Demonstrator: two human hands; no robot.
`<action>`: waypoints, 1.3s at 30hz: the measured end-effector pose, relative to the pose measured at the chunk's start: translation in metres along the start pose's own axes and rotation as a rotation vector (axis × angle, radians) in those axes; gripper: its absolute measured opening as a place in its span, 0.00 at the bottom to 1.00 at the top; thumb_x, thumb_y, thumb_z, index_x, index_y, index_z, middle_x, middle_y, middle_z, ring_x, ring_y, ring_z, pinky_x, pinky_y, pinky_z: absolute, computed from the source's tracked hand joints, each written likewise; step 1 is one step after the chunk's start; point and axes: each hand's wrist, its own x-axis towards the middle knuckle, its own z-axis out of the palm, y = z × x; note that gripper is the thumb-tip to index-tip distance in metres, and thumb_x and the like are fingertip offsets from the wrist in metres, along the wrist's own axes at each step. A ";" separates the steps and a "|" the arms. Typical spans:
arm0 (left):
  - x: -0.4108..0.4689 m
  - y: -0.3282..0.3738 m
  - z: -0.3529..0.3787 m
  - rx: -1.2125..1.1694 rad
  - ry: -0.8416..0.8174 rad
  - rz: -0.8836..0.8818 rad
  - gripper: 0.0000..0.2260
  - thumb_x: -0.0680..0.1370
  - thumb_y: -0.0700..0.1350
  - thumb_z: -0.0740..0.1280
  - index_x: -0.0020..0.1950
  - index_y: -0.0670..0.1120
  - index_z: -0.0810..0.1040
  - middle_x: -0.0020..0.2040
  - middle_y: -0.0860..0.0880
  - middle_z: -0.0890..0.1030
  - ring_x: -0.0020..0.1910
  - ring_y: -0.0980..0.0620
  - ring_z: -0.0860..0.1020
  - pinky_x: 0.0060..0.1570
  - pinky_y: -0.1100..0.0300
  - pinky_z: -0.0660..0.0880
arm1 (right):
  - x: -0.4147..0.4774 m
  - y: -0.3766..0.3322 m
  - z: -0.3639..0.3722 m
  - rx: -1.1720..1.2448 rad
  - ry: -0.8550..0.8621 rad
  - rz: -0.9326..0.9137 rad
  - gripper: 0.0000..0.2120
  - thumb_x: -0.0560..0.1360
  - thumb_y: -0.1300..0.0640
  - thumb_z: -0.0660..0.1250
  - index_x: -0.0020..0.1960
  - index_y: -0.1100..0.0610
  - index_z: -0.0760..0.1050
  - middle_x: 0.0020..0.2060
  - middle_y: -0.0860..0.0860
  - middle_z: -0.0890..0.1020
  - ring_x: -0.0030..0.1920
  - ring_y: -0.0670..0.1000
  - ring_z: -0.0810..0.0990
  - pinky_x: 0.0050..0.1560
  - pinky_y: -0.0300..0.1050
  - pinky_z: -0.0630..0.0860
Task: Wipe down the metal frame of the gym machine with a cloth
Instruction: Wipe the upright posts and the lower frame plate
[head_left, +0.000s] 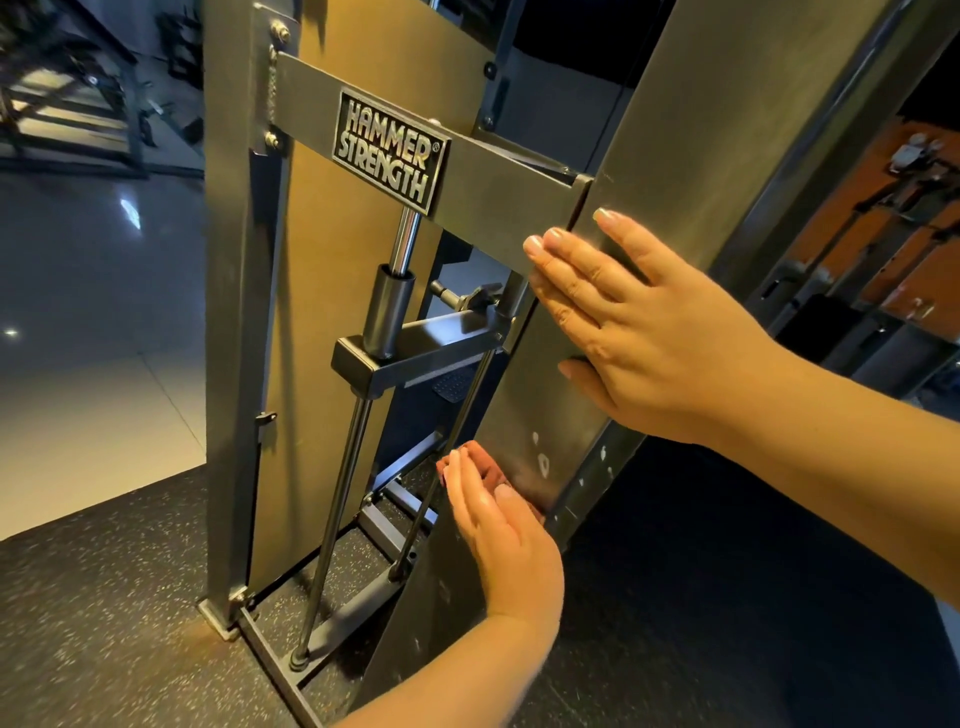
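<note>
Right hand (649, 338) lies flat, fingers straight, on the metal frame (691, 130) upright. Below it, left hand (498, 525) presses the reddish cloth (480, 462) with near-straight fingers against the upright's left edge. Dark floor (727, 571) lies open to their right.

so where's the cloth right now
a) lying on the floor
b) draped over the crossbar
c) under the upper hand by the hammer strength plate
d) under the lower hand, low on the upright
D: the reddish cloth sits under the fingers of the left hand, low on the metal upright, while the right hand lies flat and bare higher up.
</note>
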 end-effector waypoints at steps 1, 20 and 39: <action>0.001 0.008 0.005 -0.006 0.001 0.003 0.24 0.88 0.43 0.51 0.81 0.62 0.49 0.83 0.63 0.43 0.75 0.77 0.44 0.71 0.79 0.50 | 0.000 -0.001 0.001 0.001 0.007 -0.003 0.35 0.81 0.43 0.30 0.82 0.62 0.42 0.81 0.64 0.43 0.82 0.64 0.41 0.80 0.64 0.43; 0.008 -0.007 0.011 0.180 -0.045 0.497 0.23 0.86 0.45 0.53 0.83 0.49 0.60 0.84 0.54 0.57 0.84 0.51 0.53 0.82 0.58 0.51 | -0.005 -0.005 0.002 0.021 -0.013 -0.071 0.32 0.83 0.43 0.32 0.80 0.62 0.36 0.81 0.64 0.40 0.82 0.63 0.39 0.81 0.63 0.41; -0.015 -0.048 -0.007 0.314 -0.207 0.592 0.29 0.85 0.44 0.53 0.84 0.62 0.48 0.85 0.58 0.49 0.85 0.49 0.48 0.82 0.54 0.48 | -0.004 -0.014 0.004 0.101 0.004 -0.137 0.35 0.82 0.38 0.36 0.82 0.57 0.42 0.82 0.59 0.44 0.82 0.62 0.41 0.81 0.63 0.40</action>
